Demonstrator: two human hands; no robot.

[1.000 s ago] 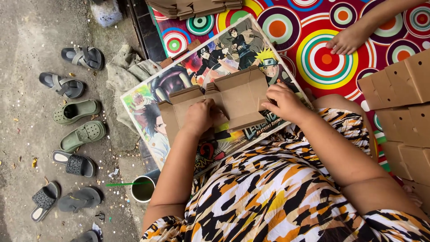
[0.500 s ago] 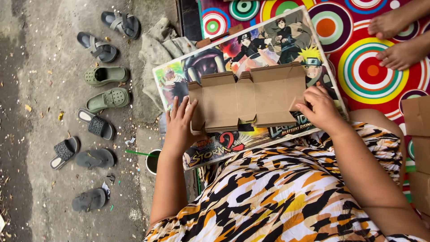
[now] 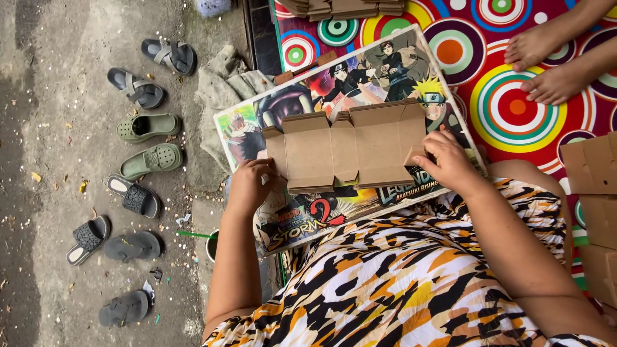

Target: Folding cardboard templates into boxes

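A: Concrete, grey and gritty, fills the left side: the ground (image 3: 58, 193), with a dozen or so sandals (image 3: 144, 160) lined up on it in black, grey and green.

B: And on the right?

A: A bright mat (image 3: 508, 109) printed with coloured rings. Two bare feet (image 3: 546, 61) of another person rest on it at the top right, and a stack of flat brown cardboard pieces (image 3: 340, 8) sits at its top edge. More cardboard boxes (image 3: 594, 212) stand at the right edge.

B: What is in front of the person?

A: A large printed board (image 3: 289, 218) with cartoon figures, laid across the lap over an orange, black and white patterned dress (image 3: 398, 289). A crumpled grey cloth (image 3: 225, 83) lies just beside its upper left corner.

B: And the thing being handled?

A: An unfolded brown cardboard blank (image 3: 344, 151), lying flat on the middle of the board, flaps along its top edge.

B: The hands?

A: The left hand (image 3: 250, 186) grips the blank's lower left corner, fingers curled around the edge. The right hand (image 3: 450, 160) pinches its right end flap between thumb and fingers.

B: Anything smaller?

A: A dark cup (image 3: 212, 245) near the left elbow, with a green straw (image 3: 189, 234) just beside it.
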